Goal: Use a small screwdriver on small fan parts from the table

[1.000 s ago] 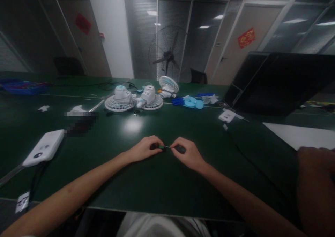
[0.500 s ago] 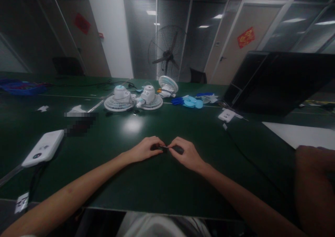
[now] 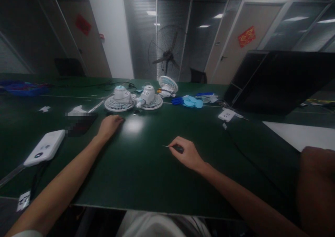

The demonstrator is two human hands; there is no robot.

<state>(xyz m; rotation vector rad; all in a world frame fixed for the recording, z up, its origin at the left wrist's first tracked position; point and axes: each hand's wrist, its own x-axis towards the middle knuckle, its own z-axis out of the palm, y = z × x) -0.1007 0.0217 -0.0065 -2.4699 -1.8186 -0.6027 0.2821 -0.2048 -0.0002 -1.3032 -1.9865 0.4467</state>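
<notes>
My right hand (image 3: 187,154) is closed around a small screwdriver (image 3: 179,148) above the green table; its dark handle lies in the palm and its thin metal shaft points left. My left hand (image 3: 109,126) reaches forward to the left, just in front of the left white fan head (image 3: 119,99). Its fingers are pinched, with a bit of something dark at the tips that is too small to name. A second white fan head (image 3: 149,98) lies face down beside the first, and a small dark piece (image 3: 136,112) sits in front of them.
Behind stands a third fan head (image 3: 168,85), with light-blue fan blades (image 3: 193,101) nearby. White power banks lie left (image 3: 45,148) and right (image 3: 226,114). A large black monitor (image 3: 277,82) stands at right, near another person's arm (image 3: 315,188). The table (image 3: 146,188) ends near my lap.
My left hand has moved away from the screwdriver tip, forward and left toward the fan heads. My right hand stays in place with the screwdriver, whose shaft now shows bare.
</notes>
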